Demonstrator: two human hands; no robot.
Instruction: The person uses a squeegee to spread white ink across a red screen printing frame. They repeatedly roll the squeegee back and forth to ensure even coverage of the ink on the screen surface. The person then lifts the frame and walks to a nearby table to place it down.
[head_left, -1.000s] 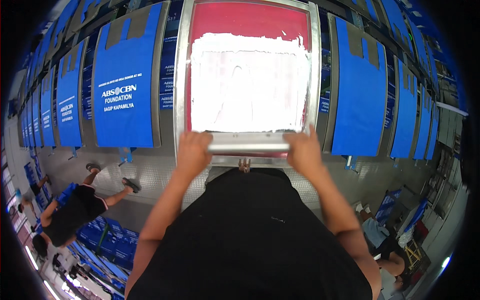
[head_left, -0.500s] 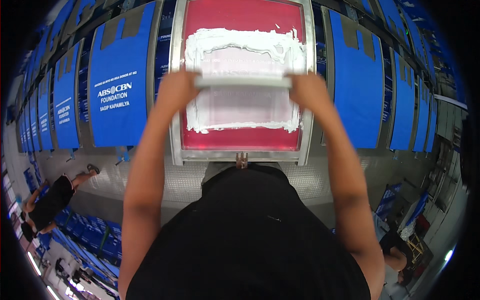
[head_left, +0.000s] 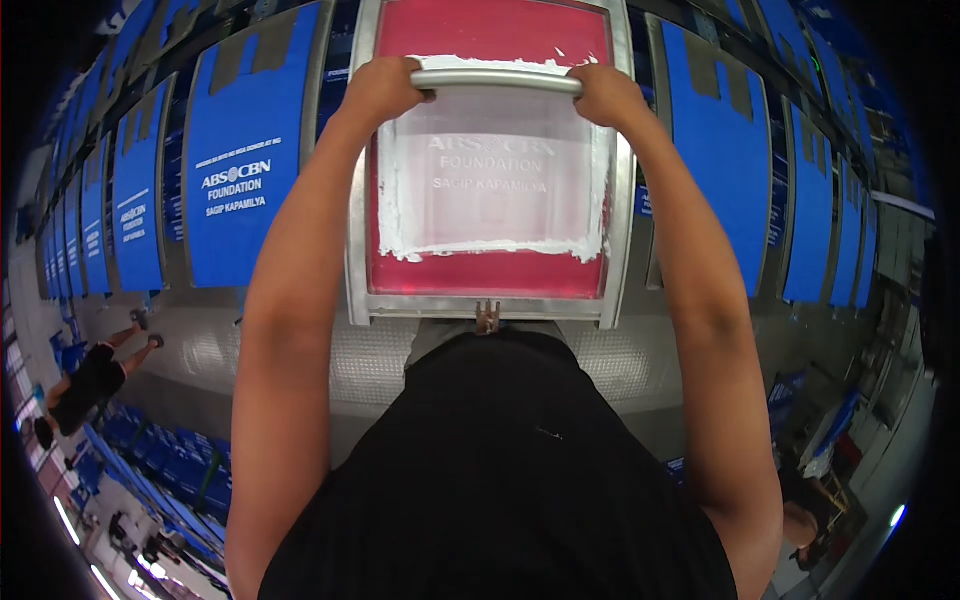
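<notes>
A printing screen with a metal frame (head_left: 360,220) and red mesh (head_left: 490,275) lies in front of me, ringed inside with smeared white ink (head_left: 390,220). Within that, the pale middle (head_left: 490,220) shows stencilled lettering. Across the upper part of the screen runs a metal squeegee bar (head_left: 496,80), its left end in my closed left hand (head_left: 390,90) and its right end in my closed right hand (head_left: 608,95). My forearms stretch up from below on either side. A metal clamp (head_left: 488,316) sits at the near edge of the frame.
Blue printed fabric pieces on boards (head_left: 235,240), (head_left: 710,200) line both sides. A metal walkway (head_left: 370,360) runs beneath. A co-worker in dark clothes (head_left: 85,390) is at the left, another person (head_left: 805,510) at the lower right. Racks with blue items (head_left: 140,440) stand behind.
My hands have pushed the bar from the screen's near edge up to its far part. The solid white ink over the middle has thinned, uncovering the stencil. The left co-worker appears farther away.
</notes>
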